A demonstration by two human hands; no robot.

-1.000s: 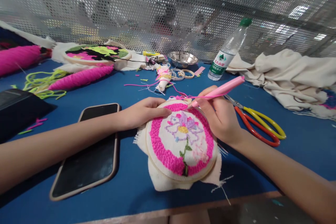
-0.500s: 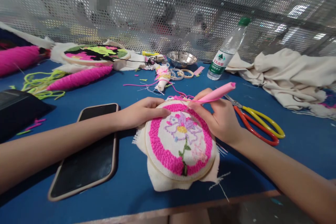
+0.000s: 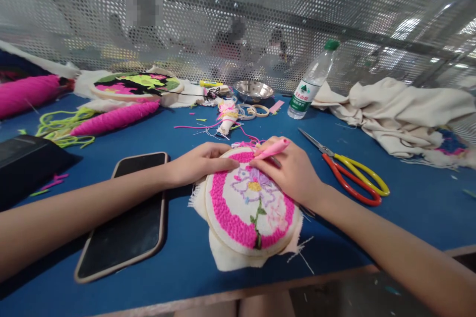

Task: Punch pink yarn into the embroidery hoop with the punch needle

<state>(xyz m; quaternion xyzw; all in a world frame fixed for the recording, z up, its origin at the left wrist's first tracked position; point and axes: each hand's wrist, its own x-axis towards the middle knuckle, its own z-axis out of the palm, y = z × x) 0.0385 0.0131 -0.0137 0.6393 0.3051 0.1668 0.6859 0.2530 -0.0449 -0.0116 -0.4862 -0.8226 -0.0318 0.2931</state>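
Observation:
A round embroidery hoop (image 3: 210, 213) holds white cloth with a looped pink border and a stitched flower in purple, yellow, green and pale pink. My left hand (image 3: 199, 163) grips its upper left rim, thumb on top and fingers hidden underneath. In my right hand (image 3: 293, 171) is a pink punch needle (image 3: 274, 148), pinched between thumb and fingers, its lower end at the top of the pink border. The tip itself is too small to make out. Pink yarn (image 3: 253, 137) trails behind the hoop towards a small wrapped bundle (image 3: 227, 114).
Red and yellow-handled scissors (image 3: 349, 173) lie to the right, near crumpled cream cloth (image 3: 401, 109). A water bottle (image 3: 310, 84) and metal bowl (image 3: 253, 91) stand at the back. A phone (image 3: 126, 233) lies under my left forearm. Pink yarn (image 3: 117, 118) and another hoop (image 3: 136, 84) are back left.
My right hand has brought the punch needle down and left onto the pink border, tilting it lower. My left hand keeps its grip. The view has shifted slightly.

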